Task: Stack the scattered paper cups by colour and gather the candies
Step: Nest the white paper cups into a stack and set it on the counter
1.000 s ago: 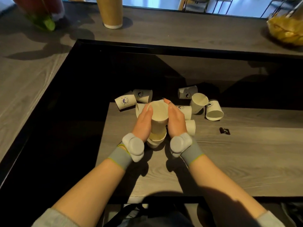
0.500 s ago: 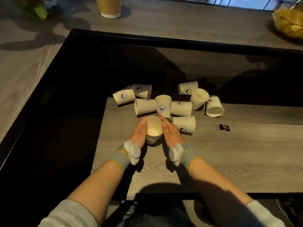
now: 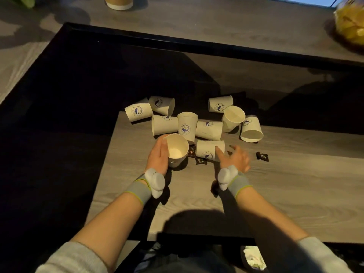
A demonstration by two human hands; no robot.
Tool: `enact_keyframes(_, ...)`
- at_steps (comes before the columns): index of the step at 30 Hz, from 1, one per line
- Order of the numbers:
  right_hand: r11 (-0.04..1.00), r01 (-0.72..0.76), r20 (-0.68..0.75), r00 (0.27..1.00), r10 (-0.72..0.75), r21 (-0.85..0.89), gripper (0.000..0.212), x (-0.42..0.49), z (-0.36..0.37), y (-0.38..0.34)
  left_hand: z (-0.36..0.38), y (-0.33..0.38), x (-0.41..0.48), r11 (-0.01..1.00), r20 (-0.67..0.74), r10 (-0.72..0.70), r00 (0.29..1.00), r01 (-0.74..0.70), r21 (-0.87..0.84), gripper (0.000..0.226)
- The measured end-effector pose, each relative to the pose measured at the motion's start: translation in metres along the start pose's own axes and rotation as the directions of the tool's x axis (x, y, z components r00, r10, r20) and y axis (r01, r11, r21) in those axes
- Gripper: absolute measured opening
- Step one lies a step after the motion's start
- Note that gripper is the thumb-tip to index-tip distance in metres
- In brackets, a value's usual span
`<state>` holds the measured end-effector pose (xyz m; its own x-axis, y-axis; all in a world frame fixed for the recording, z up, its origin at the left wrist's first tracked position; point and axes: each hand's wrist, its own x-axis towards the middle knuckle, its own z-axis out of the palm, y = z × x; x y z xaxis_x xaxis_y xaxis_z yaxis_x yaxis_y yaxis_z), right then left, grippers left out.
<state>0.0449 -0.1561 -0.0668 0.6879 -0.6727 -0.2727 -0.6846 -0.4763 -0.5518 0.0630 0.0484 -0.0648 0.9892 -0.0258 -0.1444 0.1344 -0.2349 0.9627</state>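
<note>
A short stack of white paper cups (image 3: 176,150) stands upright on the wooden table (image 3: 285,194), and my left hand (image 3: 159,157) is wrapped around its left side. My right hand (image 3: 233,157) is off the stack, fingers spread and blurred, its forefinger touching a cup lying on its side (image 3: 209,149). Several more white cups with a blue logo lie scattered behind, one standing upside down (image 3: 187,126). Dark-wrapped candies sit near the stack (image 3: 192,151), just right of it (image 3: 201,161) and further right (image 3: 262,156).
A raised grey wooden counter (image 3: 197,20) wraps around the back and left, with a black edge (image 3: 177,41). A brown cup (image 3: 118,2) stands on it at the back. A bag of yellow snacks (image 3: 350,24) lies at the back right.
My right hand has let go of the cup stack and swung right to the lying cup. Candies beside the stack have come into sight. My left hand stays on the stack.
</note>
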Motion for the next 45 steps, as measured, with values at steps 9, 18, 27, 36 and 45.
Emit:
enact_keyframes(9,0.771,0.242,-0.057,0.964,-0.259,0.589,0.023,0.000,-0.011,-0.002,0.015,0.008,0.010,0.999,-0.013,-0.026,1.000,0.027,0.040,0.036)
enact_keyframes(18,0.469,0.860,-0.115,0.496,-0.861,0.202,0.030,-0.037,-0.040,-0.068,0.010,0.012,0.015,0.966,0.058,-0.191,0.980,0.198,-0.165,0.057)
enact_keyframes(27,0.121,0.981,0.554,0.186,-0.812,-0.152,0.029,-0.033,-0.002,-0.060,-0.010,0.027,0.006,0.906,0.213,-0.274,0.938,0.326,-0.270,0.050)
enact_keyframes(36,0.428,0.902,0.132,0.419,-0.899,0.057,0.034,-0.014,-0.008,-0.034,-0.012,0.011,0.011,0.944,0.184,-0.304,0.935,0.321,-0.071,0.045)
enact_keyframes(45,0.706,0.688,0.421,0.697,-0.580,-0.167,0.082,0.056,-0.001,-0.002,-0.008,0.009,0.013,0.944,0.115,-0.323,0.939,0.328,-0.025,0.038)
